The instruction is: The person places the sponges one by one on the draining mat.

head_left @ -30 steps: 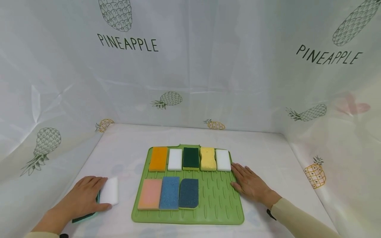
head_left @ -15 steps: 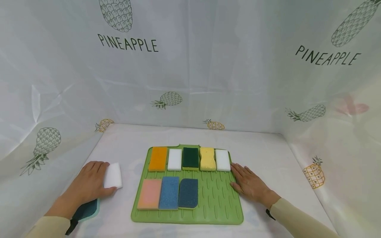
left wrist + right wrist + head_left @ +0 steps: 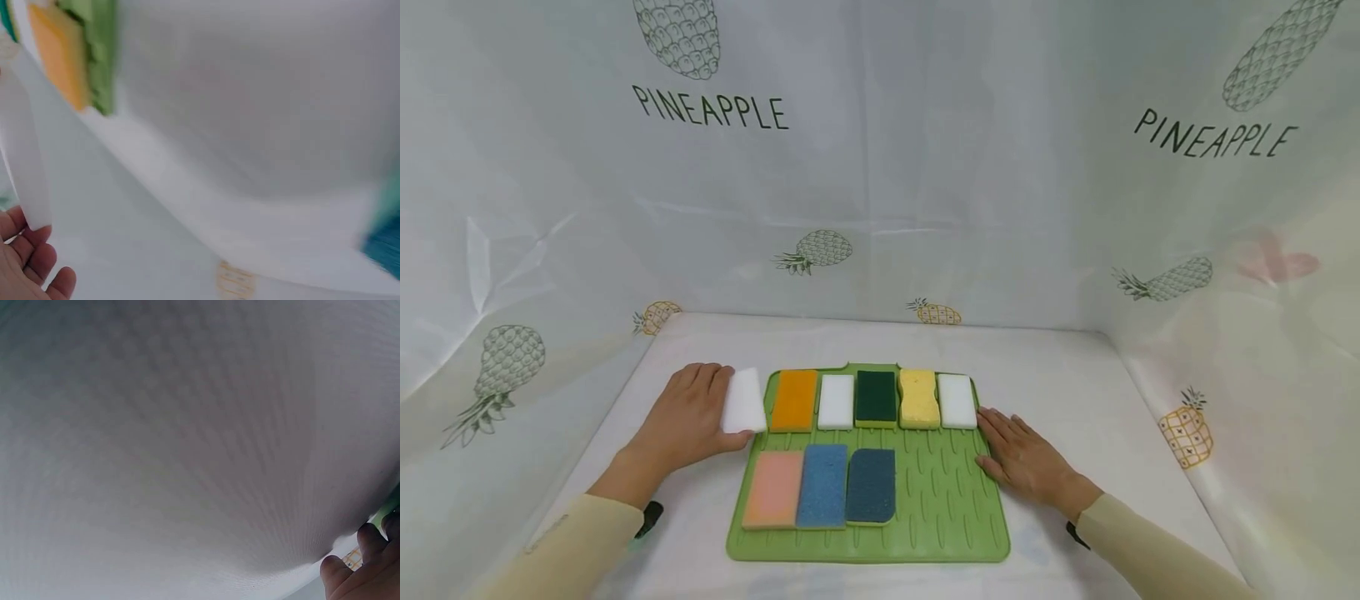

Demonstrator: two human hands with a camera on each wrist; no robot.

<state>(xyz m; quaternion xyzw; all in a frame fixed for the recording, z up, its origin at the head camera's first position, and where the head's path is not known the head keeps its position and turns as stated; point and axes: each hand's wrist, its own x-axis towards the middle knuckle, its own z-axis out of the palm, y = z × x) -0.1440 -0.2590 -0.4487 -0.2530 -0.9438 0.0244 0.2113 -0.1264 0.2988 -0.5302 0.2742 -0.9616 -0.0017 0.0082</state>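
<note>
1. While the left hand (image 3: 688, 410) is gripping a white sponge (image 3: 743, 401) between thumb and fingers, it is holding this sponge at the far left corner of the green mat (image 3: 951, 500), just beside the orange sponge (image 3: 795, 400). The white sponge is partly over the mat's left edge; I cannot tell if it is resting on the mat or is a little above it.
2. The right hand (image 3: 1026, 462) is lying flat with the fingers straight and slightly spread. It is holding nothing and is pressing on the right edge of the mat, with the fingertips near the small white sponge (image 3: 957, 401) at the right end of the far row.
3. In the left wrist view the picture is blurred, but the white sponge (image 3: 25, 169) is showing as a long pale strip above the fingers (image 3: 37, 265), and the orange sponge (image 3: 59, 53) and a piece of the green mat (image 3: 103, 56) are standing in the upper left corner.
4. In the right wrist view only the fingertips (image 3: 359, 565) are showing in the lower right corner; the other part is a white cloth, too blurred to read.
5. On the mat, the far row is going from the orange sponge to another white sponge (image 3: 836, 402), a dark green sponge (image 3: 876, 397), a yellow wavy sponge (image 3: 919, 398) and the small white one.
6. The near row is holding a pink sponge (image 3: 773, 489), a light blue sponge (image 3: 822, 486) and a dark blue sponge (image 3: 871, 487), all side by side and touching.
7. Around the table, a white cloth with pineapple pictures (image 3: 820, 250) is hanging as walls.
</note>
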